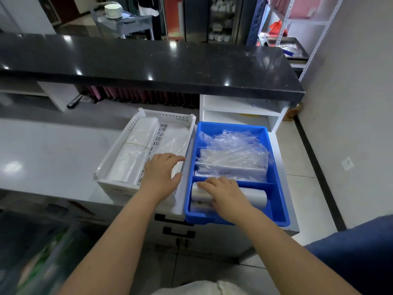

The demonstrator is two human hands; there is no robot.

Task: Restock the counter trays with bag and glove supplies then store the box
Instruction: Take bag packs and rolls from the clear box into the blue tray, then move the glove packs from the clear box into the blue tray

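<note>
Worktop (53,150) of glossy white runs under a black polished stone ledge (148,62); pale floor tiles (297,158) and a metal shelving rack (319,33) lie to the right. A white perforated tray (127,133) sits touching a blue tray (276,173) at the worktop's right end. The white one holds a banded bundle of clear bags (136,154). The left grip (161,173) lies open, fingers flat inside it near its right wall. The blue tray's far compartment holds crinkled clear packets (231,154). In its near compartment lies a plastic bag roll (255,195), with the right grip (225,194) resting open on top.
</note>
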